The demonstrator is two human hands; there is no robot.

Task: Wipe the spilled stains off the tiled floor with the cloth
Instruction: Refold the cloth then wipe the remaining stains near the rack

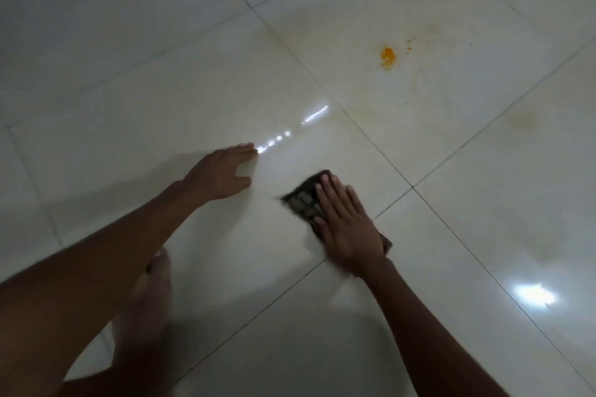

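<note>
A dark patterned cloth (303, 198) lies flat on the glossy white tiled floor (129, 42), blurred by motion. My right hand (346, 226) presses down on it with the fingers spread flat. My left hand (222, 172) rests on the floor to the left of the cloth, fingers apart and holding nothing. An orange stain (388, 56) sits on the tile further ahead to the right, with small orange specks (410, 43) beside it. Faint yellowish smears (521, 119) spread over that tile and the neighbouring one.
My bare foot (154, 293) stands on the floor under my left forearm. Grey grout lines cross near the cloth (412, 186). Bright light reflections lie on the tiles ahead of my left hand and at the lower right (535, 295).
</note>
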